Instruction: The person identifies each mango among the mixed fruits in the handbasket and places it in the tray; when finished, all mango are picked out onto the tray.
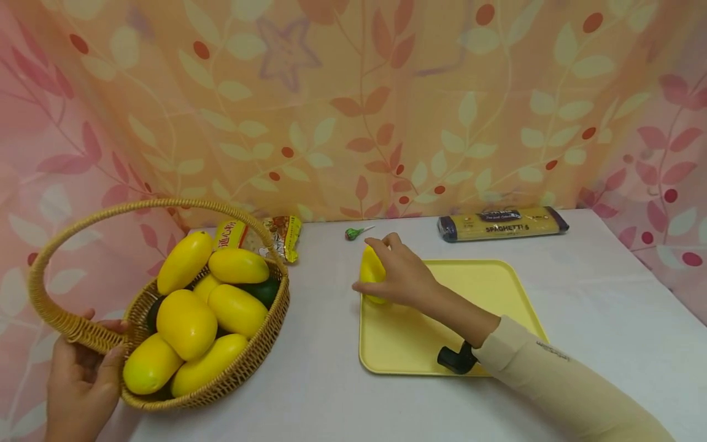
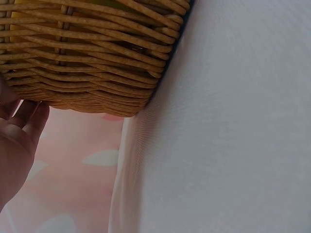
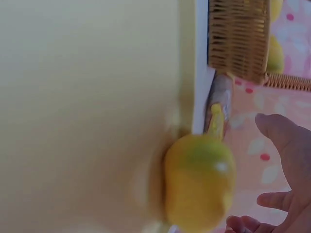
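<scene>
My left hand grips the wicker basket at its left side, where the tall handle meets the rim. Yellow mangoes fill the basket, with a dark green fruit among them. In the left wrist view, fingers reach up against the woven wall. My right hand hovers over the far left corner of the yellow tray, thumb and fingers spread around a single mango. The right wrist view shows that mango sitting on the tray, with a gap between it and the thumb.
Behind the basket lies a yellow and red food packet. A small wrapped lollipop is beyond the tray, and a spaghetti pack lies at the back right. Floral cloth hangs behind the white table.
</scene>
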`<state>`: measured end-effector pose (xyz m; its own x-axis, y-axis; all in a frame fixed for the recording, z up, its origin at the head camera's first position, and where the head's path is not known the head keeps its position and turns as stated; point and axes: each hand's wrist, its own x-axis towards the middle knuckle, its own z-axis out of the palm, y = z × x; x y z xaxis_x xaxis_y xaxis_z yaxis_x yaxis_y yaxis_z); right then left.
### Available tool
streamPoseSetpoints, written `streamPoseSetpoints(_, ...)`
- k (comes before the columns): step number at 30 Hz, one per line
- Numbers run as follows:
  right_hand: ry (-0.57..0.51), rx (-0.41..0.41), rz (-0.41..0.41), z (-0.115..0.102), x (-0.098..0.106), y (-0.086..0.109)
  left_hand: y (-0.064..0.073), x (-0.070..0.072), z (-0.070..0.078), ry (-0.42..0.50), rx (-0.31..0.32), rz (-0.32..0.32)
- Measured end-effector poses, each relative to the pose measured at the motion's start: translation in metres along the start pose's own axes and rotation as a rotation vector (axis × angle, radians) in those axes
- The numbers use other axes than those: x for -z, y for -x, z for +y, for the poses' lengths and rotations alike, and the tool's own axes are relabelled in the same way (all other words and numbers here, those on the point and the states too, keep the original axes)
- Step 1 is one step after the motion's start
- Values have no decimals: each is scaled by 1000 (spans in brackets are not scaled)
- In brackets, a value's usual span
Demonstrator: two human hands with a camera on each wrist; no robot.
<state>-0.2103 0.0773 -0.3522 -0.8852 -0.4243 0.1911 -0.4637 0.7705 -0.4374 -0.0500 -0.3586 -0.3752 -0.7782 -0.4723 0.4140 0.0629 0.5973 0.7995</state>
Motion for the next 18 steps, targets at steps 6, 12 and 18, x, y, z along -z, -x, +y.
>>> streamPoseSetpoints(6, 48, 272, 52, -43, -4, -6, -1, -1, -2, 14, -3, 1)
streamPoseSetpoints(12, -7, 492, -5, -95, -11, -16, -2, -1, -1, 15, -29, 7)
streamPoseSetpoints(18, 16, 769, -11, -139, -27, -27, 2, 2, -3, 40, -95, 18)
